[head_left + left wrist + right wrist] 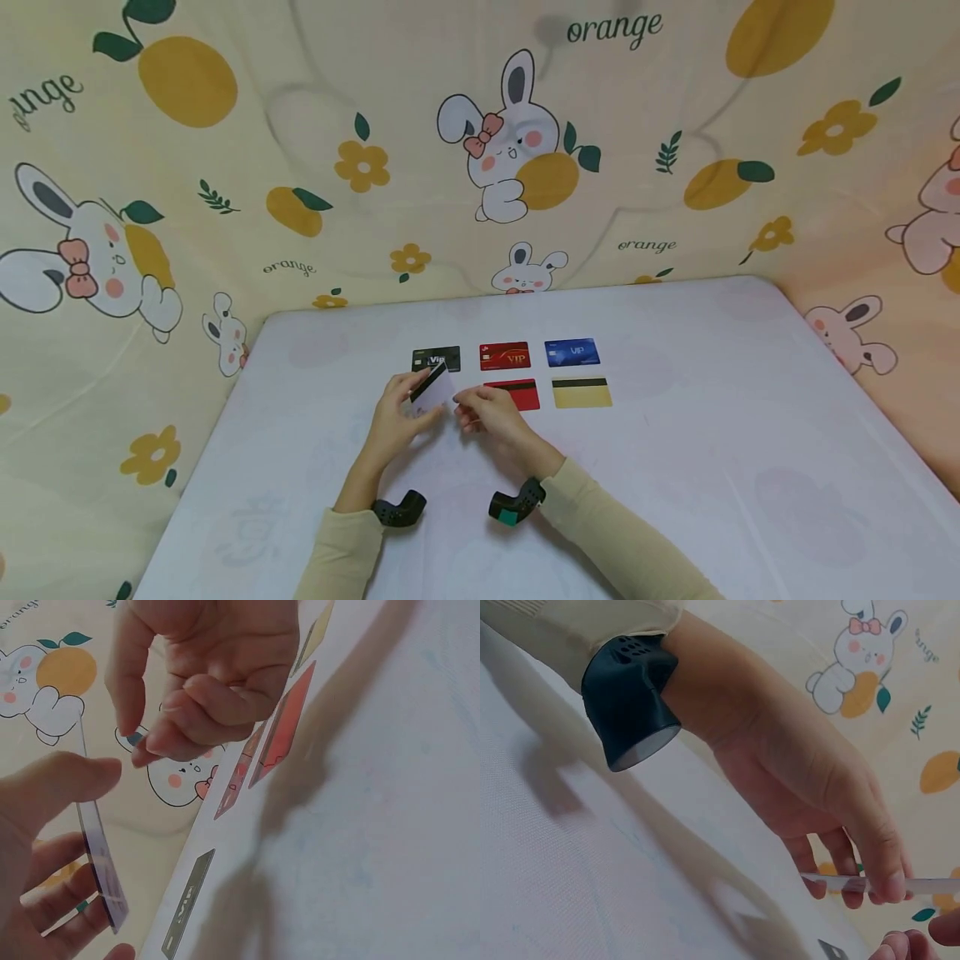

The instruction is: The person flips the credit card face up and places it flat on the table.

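My left hand pinches a bank-style card between thumb and fingers, tilted up above the table. The card's pale lavender face with a black stripe shows in the head view; the left wrist view catches it nearly edge-on. Just right of it is my right hand, fingers loosely curled and thumb apart from them, with nothing between. In the right wrist view only the right fingertips appear, below the card. Behind the held card lies a dark Vip card, partly covered by it.
Along the back row lie a red VIP card and a blue VIP card. In front of them lie a red striped card, partly behind the right hand, and a gold striped card. A patterned cloth hangs behind the white table.
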